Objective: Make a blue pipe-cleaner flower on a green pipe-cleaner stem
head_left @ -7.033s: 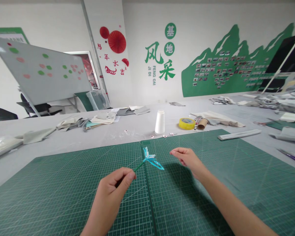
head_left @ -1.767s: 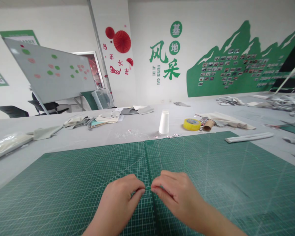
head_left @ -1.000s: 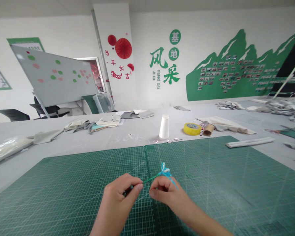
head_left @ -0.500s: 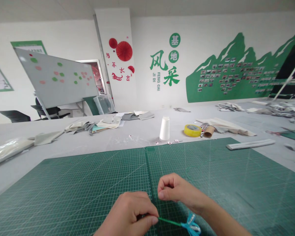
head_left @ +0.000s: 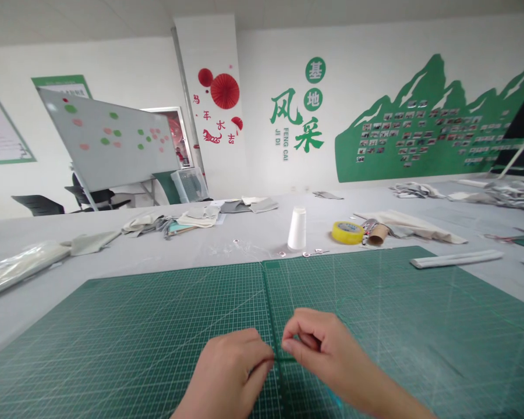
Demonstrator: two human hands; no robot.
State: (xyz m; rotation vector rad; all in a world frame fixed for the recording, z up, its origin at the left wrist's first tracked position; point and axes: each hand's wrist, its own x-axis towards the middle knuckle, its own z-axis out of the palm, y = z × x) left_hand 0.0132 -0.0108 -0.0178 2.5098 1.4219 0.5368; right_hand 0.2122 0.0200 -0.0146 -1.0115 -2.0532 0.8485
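Note:
My left hand is closed in a pinch on the end of a thin green stem above the cutting mat. The stem runs to the right and passes behind my right hand. Only a sliver of the bright blue looped ribbon shows below my right wrist. Thumb and forefinger of my right hand are pressed together just right of my left fingertips. What they hold, if anything, is too small to make out. A faint green thread lies across the mat to the right.
Behind the mat stands a white thread cone. To its right are a yellow tape roll and a cardboard tube. A folded pale strip overlaps the mat's far right edge. Fabric pieces lie at the back left.
My left hand has risen slightly with the stem, which is now more level. My right hand has shifted slightly right and now covers most of the blue ribbon.

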